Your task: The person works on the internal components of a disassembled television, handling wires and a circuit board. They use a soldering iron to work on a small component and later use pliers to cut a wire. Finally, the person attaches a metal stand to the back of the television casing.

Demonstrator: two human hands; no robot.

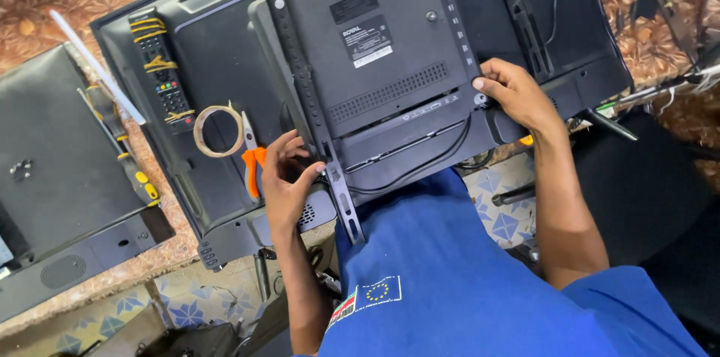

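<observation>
Nearest the camera, a blue shirt sleeve and chest [450, 289] are seen, with both bare arms stretched out over a flat black television [225, 49] laid face down on the desk [172, 252], whose patterned brown top shows at the edge. The left hand [289, 181] is placed at the lower end of a long black metal mounting bracket [304, 79] that is fixed on a slant down the set's back; the grip there is curled around the bracket, fingers wrapped over it near the bottom edge of the set. The right hand [517, 94] is set on the right edge of the raised black plastic back cover [375, 42], thumb pressed on top, and the grip is closed on that edge. A thin black cable [420, 169] is looped along the cover's lower edge between both hands. Just beside the left hand, orange-handled pliers [253, 158] are laid on the television, touching a roll of beige tape [217, 130]. A bit farther left, a black remote control wound with yellow rubber bands [161, 72] is resting on the panel. Off to the far left, a yellow-tipped screwdriver [131, 166] and a thin white rod [97, 68] are lying beside a second dark device [52, 162].
</observation>
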